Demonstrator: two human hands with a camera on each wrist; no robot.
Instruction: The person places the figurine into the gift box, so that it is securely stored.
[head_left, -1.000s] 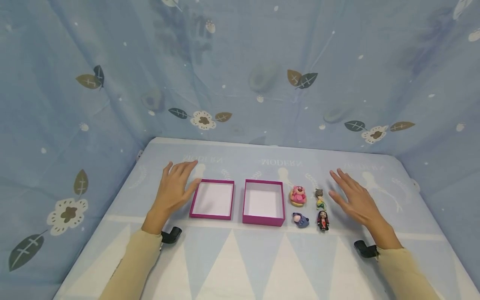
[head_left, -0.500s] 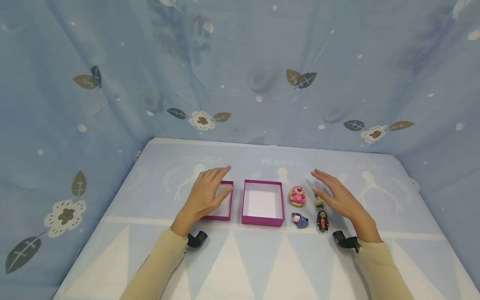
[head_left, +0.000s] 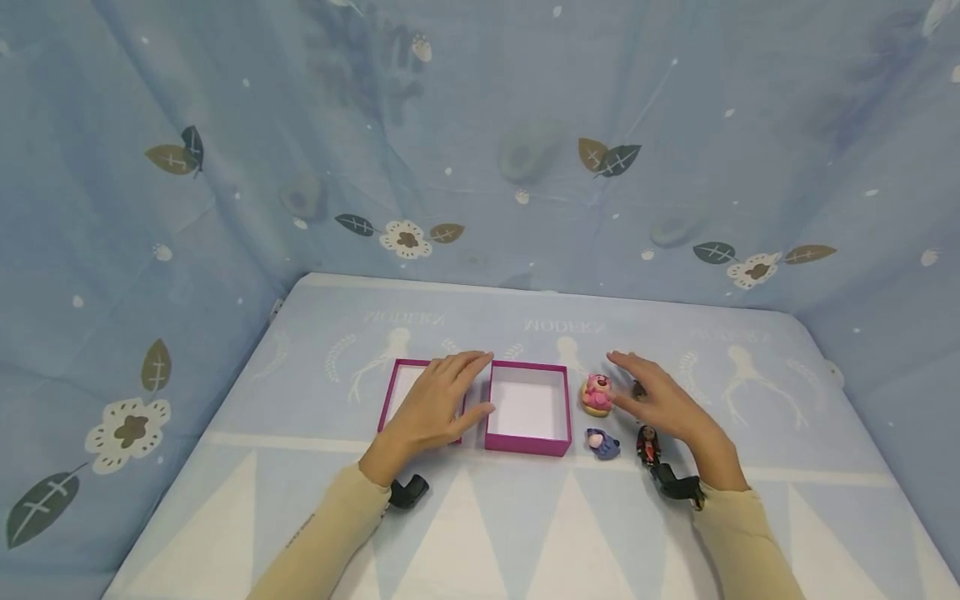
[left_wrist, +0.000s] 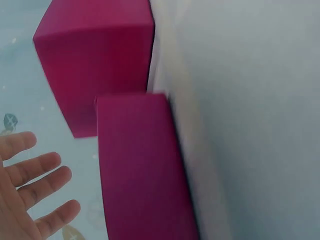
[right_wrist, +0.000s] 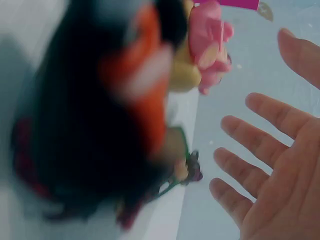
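My left hand (head_left: 435,410) hovers with spread fingers over the shallow magenta box lid (head_left: 400,385), its thumb toward the deeper magenta box (head_left: 528,447). Both have white insides facing up. My right hand (head_left: 666,403), fingers extended and holding nothing, is over the small figurines. It overlaps a brown-haired figurine (right_wrist: 192,167), mostly hidden in the head view. Its thumb comes close to a pink bear figurine (head_left: 597,393) on a yellow base. A blue donkey figurine (head_left: 603,443) lies nearer me, beside a dark-haired figurine (head_left: 648,446) in red and black.
A pale blue and white patterned cloth (head_left: 517,533) covers the table. Blue printed fabric (head_left: 480,150) hangs behind it and at both sides. Black wrist cameras (head_left: 408,492) sit at both cuffs, the right one close to the dark-haired figurine.
Both hands have moved inward. The left has come right, across the lid toward the box; the right has come left over the figurines. The box, lid and figurines stay in place.
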